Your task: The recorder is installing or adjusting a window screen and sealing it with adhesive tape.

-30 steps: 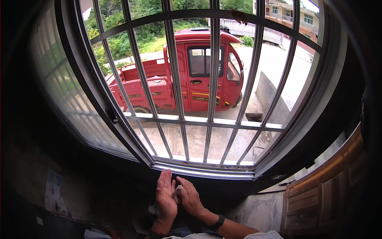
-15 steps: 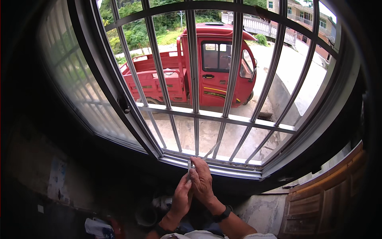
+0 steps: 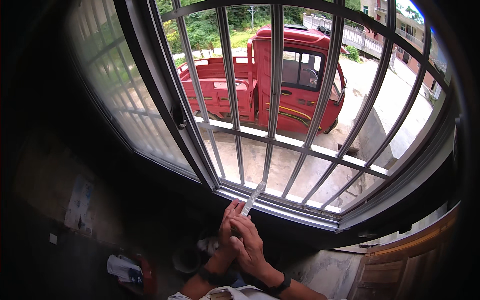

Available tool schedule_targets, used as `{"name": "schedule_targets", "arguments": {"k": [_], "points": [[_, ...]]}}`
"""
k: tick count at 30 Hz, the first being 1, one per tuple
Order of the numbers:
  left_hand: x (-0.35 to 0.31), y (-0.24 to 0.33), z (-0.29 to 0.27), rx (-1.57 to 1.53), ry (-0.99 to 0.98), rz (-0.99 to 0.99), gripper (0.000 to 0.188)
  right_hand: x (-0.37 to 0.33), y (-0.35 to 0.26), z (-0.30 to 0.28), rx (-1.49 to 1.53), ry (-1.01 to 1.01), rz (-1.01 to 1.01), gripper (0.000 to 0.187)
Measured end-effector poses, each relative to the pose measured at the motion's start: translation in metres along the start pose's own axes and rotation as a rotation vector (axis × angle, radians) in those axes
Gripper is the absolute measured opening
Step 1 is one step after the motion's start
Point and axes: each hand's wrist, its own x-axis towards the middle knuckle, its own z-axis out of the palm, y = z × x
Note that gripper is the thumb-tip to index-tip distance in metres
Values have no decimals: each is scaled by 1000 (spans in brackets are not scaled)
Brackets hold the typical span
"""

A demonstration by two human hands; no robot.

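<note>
A narrow, flat, whitish see-through strip point(image 3: 254, 198) sticks up from between my hands, its far end over the window sill. I cannot make out its exact kind. My left hand point(image 3: 227, 222) is closed beside its lower end, with the fingers pointing up toward the sill. Pressed against it, my right hand point(image 3: 251, 250) wraps over the left one, thumb and fingers bent. The lower end of the strip is hidden in the fingers of both hands.
Ahead stands a window with metal bars point(image 3: 274, 100) and a silver sill track point(image 3: 280, 204). Outside is a red three-wheeled truck point(image 3: 300, 100). A wooden door panel point(image 3: 400, 270) lies at lower right. A dark bucket point(image 3: 186, 260) and a white bag point(image 3: 124, 268) are at lower left.
The strip, earlier thin and edge-on, now shows its flat side. My hands have overlapped more closely, the right across the left. The view has shifted, so the window sits further right.
</note>
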Motion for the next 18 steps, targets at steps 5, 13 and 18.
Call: {"name": "schedule_targets", "arguments": {"k": [5,13,18], "points": [[-22,14,29,-667,-70,-437,54,44,24,-22,-204,186,-13,42],[11,43,-8,-809,208,-232,62,5,29,-5,-104,17,73,46],[14,19,-20,-579,248,-283,65,-10,-7,2,-99,-130,-69,48]]}}
